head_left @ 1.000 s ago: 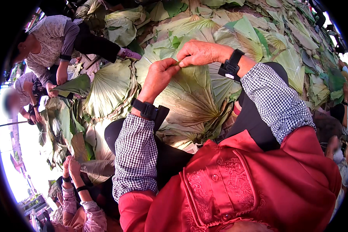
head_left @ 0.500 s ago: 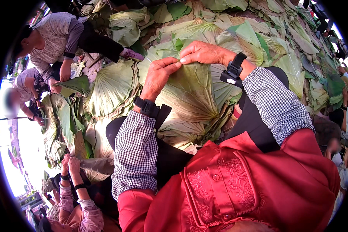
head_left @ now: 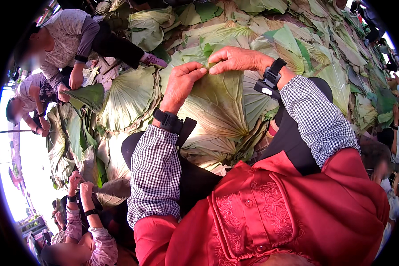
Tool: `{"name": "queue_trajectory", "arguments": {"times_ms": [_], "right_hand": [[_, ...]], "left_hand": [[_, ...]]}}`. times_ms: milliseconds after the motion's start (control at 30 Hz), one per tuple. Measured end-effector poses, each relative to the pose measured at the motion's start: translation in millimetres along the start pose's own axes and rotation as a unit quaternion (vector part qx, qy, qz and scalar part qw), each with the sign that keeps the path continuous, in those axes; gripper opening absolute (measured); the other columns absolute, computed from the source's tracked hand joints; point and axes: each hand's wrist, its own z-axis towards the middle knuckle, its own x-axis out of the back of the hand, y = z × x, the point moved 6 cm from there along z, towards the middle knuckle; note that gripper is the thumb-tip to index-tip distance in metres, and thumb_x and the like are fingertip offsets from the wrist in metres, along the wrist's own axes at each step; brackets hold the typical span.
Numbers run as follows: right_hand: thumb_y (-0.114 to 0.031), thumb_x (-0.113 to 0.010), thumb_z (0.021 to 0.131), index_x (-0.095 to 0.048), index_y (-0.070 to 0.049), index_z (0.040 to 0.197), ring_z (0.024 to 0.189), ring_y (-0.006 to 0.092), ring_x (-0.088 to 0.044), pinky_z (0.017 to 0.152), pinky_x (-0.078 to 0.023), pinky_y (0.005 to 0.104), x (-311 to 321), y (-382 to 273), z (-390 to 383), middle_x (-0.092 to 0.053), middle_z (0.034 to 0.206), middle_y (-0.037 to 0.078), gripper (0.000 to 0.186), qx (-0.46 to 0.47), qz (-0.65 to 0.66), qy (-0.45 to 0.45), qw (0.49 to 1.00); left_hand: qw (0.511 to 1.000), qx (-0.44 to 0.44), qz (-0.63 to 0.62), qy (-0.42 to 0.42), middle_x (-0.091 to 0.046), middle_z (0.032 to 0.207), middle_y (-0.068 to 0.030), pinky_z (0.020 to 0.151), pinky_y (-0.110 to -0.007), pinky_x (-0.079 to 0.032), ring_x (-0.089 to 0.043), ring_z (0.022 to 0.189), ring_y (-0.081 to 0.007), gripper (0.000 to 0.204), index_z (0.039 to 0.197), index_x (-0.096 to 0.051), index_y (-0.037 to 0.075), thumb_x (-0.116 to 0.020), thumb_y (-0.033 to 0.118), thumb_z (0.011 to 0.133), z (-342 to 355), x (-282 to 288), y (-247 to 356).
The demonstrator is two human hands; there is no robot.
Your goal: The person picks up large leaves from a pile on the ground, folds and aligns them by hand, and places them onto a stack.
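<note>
A large lotus leaf point(head_left: 221, 99), drying from green to brown, hangs in front of me with its veins fanning out from low down. At its upper edge my left hand point(head_left: 179, 84) is closed in a pinch, thumb against forefinger. My right hand point(head_left: 239, 60) pinches the same edge just beside it, the fingertips of both hands nearly touching. Whatever thin bit lies between the fingertips is too small to make out. Below the held leaf, more layered leaves point(head_left: 204, 157) spread between my knees.
Flattened leaves point(head_left: 332, 84) cover the ground ahead and to the right. A stack of leaves point(head_left: 131, 97) lies left of my hands. At the far left a co-worker point(head_left: 68, 40) holds a folded green leaf point(head_left: 88, 96). Another person's raised hands point(head_left: 82, 184) are at the lower left.
My fingertips have drawn slightly apart at the leaf's edge; the leaf stays in almost the same place. At the lower left, the other person's hands have separated a little.
</note>
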Motion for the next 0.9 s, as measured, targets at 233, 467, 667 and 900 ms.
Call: {"name": "queue_trajectory", "arguments": {"times_ms": [233,467,667,900], "right_hand": [[-0.026,-0.071,0.076,-0.064,0.003,0.087,0.061,0.0058,-0.043,0.056,-0.035,0.0262,-10,6,-3,-0.052,0.065,-0.004,0.031,-0.068,-0.168,-0.081,0.98],[-0.021,-0.07,0.08,-0.068,-0.001,0.088,0.063,0.0041,-0.045,0.057,-0.037,0.0246,-9,14,0,-0.055,0.067,-0.006,0.022,-0.017,-0.045,-0.033,0.998],[-0.021,-0.073,0.078,-0.069,-0.002,0.095,0.068,0.0045,-0.051,0.062,-0.041,0.0219,-7,10,-3,-0.062,0.076,-0.004,0.026,-0.003,0.056,0.0,0.998],[-0.01,-0.075,0.072,-0.067,0.0,0.094,0.065,0.0073,-0.056,0.06,-0.046,0.0242,-17,16,-8,-0.065,0.077,-0.001,0.025,-0.09,-0.002,-0.062,0.994]], "left_hand": [[0.996,0.045,0.047,-0.065,-0.061,0.075,0.0052,0.066,-0.018,-0.041,-0.053,0.07,-0.0034,0.013,0.087,-0.067,0.001,-0.07,0.01,0.078,4,-7,-19],[0.993,0.08,-0.015,-0.089,-0.063,0.074,0.0035,0.063,-0.019,-0.042,-0.054,0.067,-0.0032,0.011,0.086,-0.069,0.001,-0.071,0.008,0.077,-2,-10,-11],[0.985,0.069,-0.142,-0.063,-0.065,0.075,0.0012,0.063,-0.019,-0.044,-0.057,0.067,-0.0047,0.01,0.086,-0.069,0.001,-0.069,0.007,0.078,-2,-4,-16],[0.991,0.073,-0.078,-0.086,-0.066,0.079,0.0002,0.066,-0.02,-0.046,-0.059,0.07,-0.0062,0.013,0.09,-0.068,0.0,-0.07,0.007,0.078,1,-3,-22]]}}
